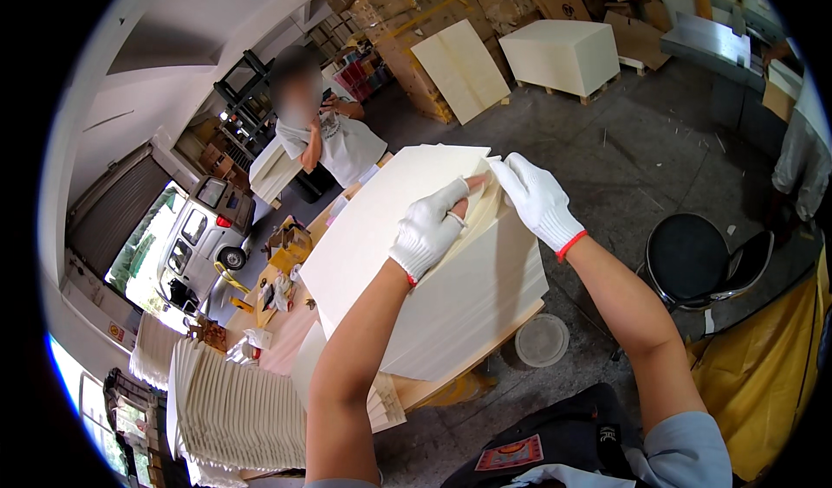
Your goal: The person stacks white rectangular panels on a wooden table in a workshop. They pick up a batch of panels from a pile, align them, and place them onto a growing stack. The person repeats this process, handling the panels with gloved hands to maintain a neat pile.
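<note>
A tall stack of large white paper sheets [381, 219] stands in front of me on a wooden work table. My left hand [431, 230], in a white knit glove with bare thumb and fingertip showing, is closed on the near edge of the upper sheets. At the stack's far right corner my right hand [535, 197], gloved in white with a red cuff, grips the sheets' corner, its thumb side hidden. Between both hands the sheet edges bend and spread apart a little.
Piled, curved white sheets [238, 401] fill the lower left. Tools and small items lie on the table [269, 315]. To the right are a black stool [689, 257], a white bucket [542, 341] and a yellow cover [763, 384]. A person [321, 133] stands across the table; another is at far right.
</note>
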### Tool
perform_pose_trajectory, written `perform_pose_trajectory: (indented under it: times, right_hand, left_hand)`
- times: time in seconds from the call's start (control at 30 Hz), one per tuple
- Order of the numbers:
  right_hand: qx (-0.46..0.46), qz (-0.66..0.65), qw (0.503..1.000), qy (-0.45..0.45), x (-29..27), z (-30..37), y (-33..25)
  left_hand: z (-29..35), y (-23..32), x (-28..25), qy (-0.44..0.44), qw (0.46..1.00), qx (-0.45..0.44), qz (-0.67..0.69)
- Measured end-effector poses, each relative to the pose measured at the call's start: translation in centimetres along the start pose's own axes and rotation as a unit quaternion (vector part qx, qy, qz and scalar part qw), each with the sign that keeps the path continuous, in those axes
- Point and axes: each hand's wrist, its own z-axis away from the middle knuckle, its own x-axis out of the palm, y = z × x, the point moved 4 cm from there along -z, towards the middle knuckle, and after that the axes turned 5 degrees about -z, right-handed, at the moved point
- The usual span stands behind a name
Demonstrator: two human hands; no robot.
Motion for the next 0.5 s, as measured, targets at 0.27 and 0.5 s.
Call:
perform_pose_trajectory:
  times: [0.27, 0.5]
  right_hand:
    - [0.01, -0.02, 1.0, 0.016, 0.5, -0.2, 1.0]
    - [0.005, -0.018, 1.0, 0.018, 0.1, -0.3, 1.2]
  left_hand:
    - [-0.1, 0.6, 0.3, -0.081, 0.993, -0.074, -0.045]
    - [-0.4, 0.3, 0.5, -0.079, 0.995, -0.061, -0.028]
